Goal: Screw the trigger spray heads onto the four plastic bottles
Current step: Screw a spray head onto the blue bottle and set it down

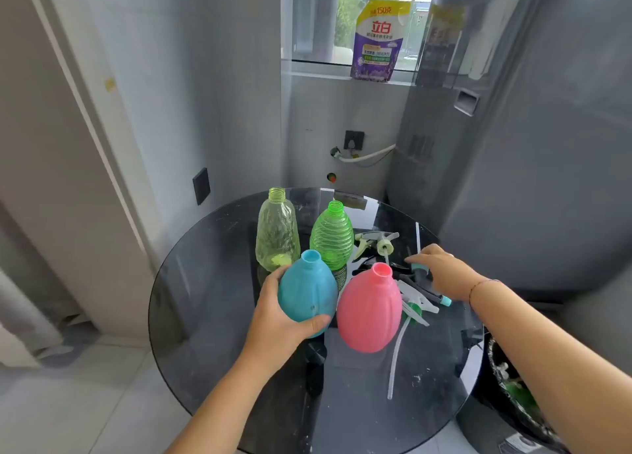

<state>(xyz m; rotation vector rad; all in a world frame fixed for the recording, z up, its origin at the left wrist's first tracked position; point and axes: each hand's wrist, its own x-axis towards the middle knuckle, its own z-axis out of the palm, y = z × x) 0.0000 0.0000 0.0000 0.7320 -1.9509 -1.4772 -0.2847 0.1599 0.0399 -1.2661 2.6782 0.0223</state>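
Four open-necked bottles stand on a round dark glass table (212, 344): a blue bottle (306, 288), a pink bottle (369, 308), a ribbed green bottle (331, 236) and a clear yellowish bottle (276, 231). My left hand (277, 320) is wrapped around the blue bottle's lower body. My right hand (441, 270) lies over a black and teal spray head (418, 271) to the right of the pink bottle; the fingers hide how they grip it. A white and green spray head (415, 305) lies below it, a pale yellow-green spray head (376, 243) behind.
A tall grey appliance (530, 146) stands close behind the table on the right. A detergent pouch (379, 41) sits on the window ledge. A dark bin (513, 395) is at the table's lower right. A white dip tube (396, 358) trails across the glass.
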